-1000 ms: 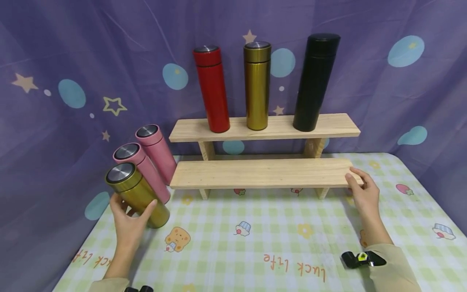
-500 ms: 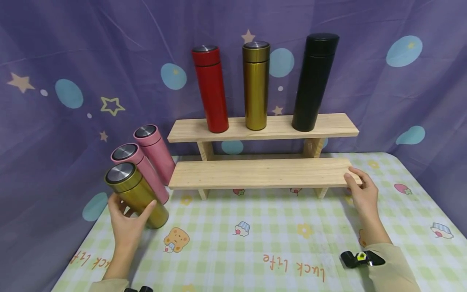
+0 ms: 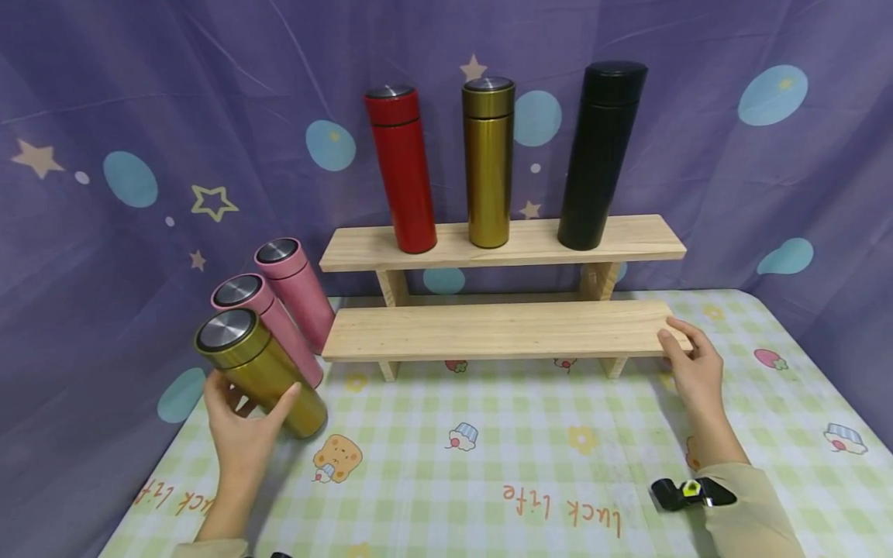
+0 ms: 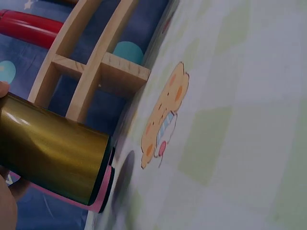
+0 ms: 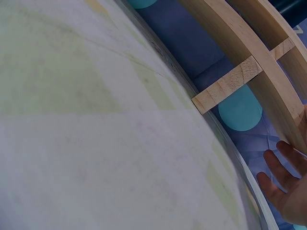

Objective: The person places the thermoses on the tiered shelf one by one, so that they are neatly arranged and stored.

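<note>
My left hand (image 3: pixel 243 434) grips a gold thermos bottle (image 3: pixel 270 380) with a steel-topped lid, thumb on one side and fingers round the other. In the left wrist view the gold thermos (image 4: pixel 53 148) leans, its dark base close over the cloth with a shadow beside it. Two pink thermos bottles (image 3: pixel 298 291) stand just behind it. At the right end of a two-tier wooden stand (image 3: pixel 498 333), my right hand (image 3: pixel 698 372) holds the lower shelf, thumb and forefinger on the board. The right wrist view has its other fingers (image 5: pixel 276 167) spread below the shelf.
Along the upper shelf stand a red thermos (image 3: pixel 406 174), another gold thermos (image 3: pixel 490 170) and a black thermos (image 3: pixel 600 163). A checked tablecloth (image 3: pixel 516 449) covers the table. Behind it hangs a purple curtain (image 3: pixel 251 93) with stars and balloons.
The gold thermos in my left hand has shifted slightly, its base a little to the right and its lid a little to the left. My right hand stays on the shelf end.
</note>
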The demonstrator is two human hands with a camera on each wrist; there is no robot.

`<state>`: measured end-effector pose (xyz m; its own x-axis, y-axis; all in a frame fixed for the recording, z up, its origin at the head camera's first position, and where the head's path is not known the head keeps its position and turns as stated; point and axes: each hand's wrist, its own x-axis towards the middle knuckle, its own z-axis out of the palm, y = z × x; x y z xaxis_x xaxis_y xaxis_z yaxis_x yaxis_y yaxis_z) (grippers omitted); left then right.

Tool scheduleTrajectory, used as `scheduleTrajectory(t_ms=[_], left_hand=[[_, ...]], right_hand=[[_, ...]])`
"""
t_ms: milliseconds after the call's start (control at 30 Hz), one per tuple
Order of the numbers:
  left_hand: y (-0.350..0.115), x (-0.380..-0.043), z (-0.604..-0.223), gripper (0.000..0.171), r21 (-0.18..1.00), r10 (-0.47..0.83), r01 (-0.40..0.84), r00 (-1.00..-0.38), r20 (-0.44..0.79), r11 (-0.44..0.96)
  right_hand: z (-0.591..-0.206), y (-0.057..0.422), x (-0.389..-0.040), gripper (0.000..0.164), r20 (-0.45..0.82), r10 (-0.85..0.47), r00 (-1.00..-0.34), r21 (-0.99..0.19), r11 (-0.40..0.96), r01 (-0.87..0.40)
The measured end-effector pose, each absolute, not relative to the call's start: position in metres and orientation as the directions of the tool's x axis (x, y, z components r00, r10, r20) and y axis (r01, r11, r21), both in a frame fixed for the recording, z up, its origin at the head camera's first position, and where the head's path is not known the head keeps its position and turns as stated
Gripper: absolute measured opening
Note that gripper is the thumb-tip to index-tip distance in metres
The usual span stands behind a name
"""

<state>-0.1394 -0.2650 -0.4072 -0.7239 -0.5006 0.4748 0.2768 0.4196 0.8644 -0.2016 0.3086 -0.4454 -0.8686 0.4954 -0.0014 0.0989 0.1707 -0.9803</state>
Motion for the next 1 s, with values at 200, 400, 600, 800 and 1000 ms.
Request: scheduleTrajectory(t_ms=[200, 400, 600, 800, 1000], left_hand=[[-0.260, -0.138, -0.404, 0.087, 0.852, -0.470, 0.310, -0.729, 0.498, 0.421], [-0.250, -0.135, -0.399, 0.085, 0.826, -0.429, 0.348, -0.727, 0.536, 0.443], [-0.241, -0.130, -0.390, 0.083, 0.800, -0.371, 0.383, -0.735, 0.567, 0.463], [-0.230, -0.126, -0.380, 0.080, 0.792, -0.312, 0.391, -0.766, 0.563, 0.470], [-0.219, -0.126, -0.373, 0.079, 0.770, -0.239, 0.416, -0.784, 0.573, 0.483]], right_hand=[[-0.445, 0.308, -0.204, 0.047, -0.014, 0.508, -0.861, -0.984, 0.148, 0.103], [-0.446, 0.309, -0.206, 0.047, -0.020, 0.514, -0.857, -0.984, 0.141, 0.107], [-0.446, 0.309, -0.204, 0.048, -0.028, 0.509, -0.860, -0.980, 0.154, 0.123], [-0.447, 0.309, -0.204, 0.046, -0.032, 0.515, -0.857, -0.984, 0.135, 0.118], [-0.447, 0.309, -0.205, 0.047, -0.031, 0.514, -0.857, -0.982, 0.146, 0.123]])
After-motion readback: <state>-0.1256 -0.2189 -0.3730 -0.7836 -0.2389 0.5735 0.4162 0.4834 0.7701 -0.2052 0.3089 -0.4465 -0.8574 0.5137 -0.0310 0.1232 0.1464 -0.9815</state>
